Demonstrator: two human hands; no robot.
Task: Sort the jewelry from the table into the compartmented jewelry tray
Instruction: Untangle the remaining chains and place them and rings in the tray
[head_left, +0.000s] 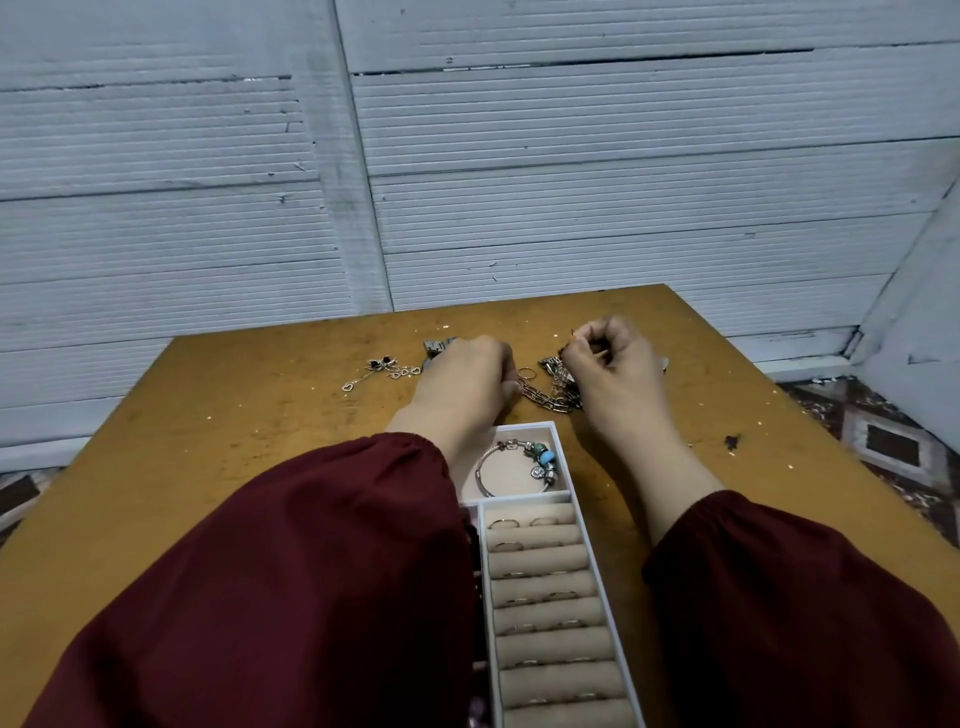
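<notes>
Jewelry lies in two places: loose on the far half of the ochre, paint-speckled counter (234, 415), and sorted in the white-walled jewelry tray (597, 571), which stands at the near edge between two loose maroon sleeves (311, 597). The tray's square far compartment has a pale pink lining and holds a round silver charm bracelet (544, 457) strung with turquoise and metal beads. The long compartment nearer the person is packed with beige velvet rolls (550, 587), and thin rings (504, 524) sit in the slots between them. The left sleeve covers the tray's left side. The left grip (467, 374) rests knuckles-up on the counter just beyond the tray. Its fingers are curled under, with their tips hidden at the end of a chain of oblong silver links (540, 397); whether it holds that chain I cannot tell. The right grip (613, 358) hangs over the tangled right end of the chain, fingers curled, thumb and forefinger pinched on a thin dark piece (573, 335) too small to identify. A plain loose ring (525, 372) lies on the counter between the two grips. Left of the left grip spreads a fine necklace (384, 371) with small open heart charms and a dark red bead. A blocky, ribbed metal band (436, 347) shows from behind the knuckles. Ribbed grey-white panels (208, 156) form the wall behind.
</notes>
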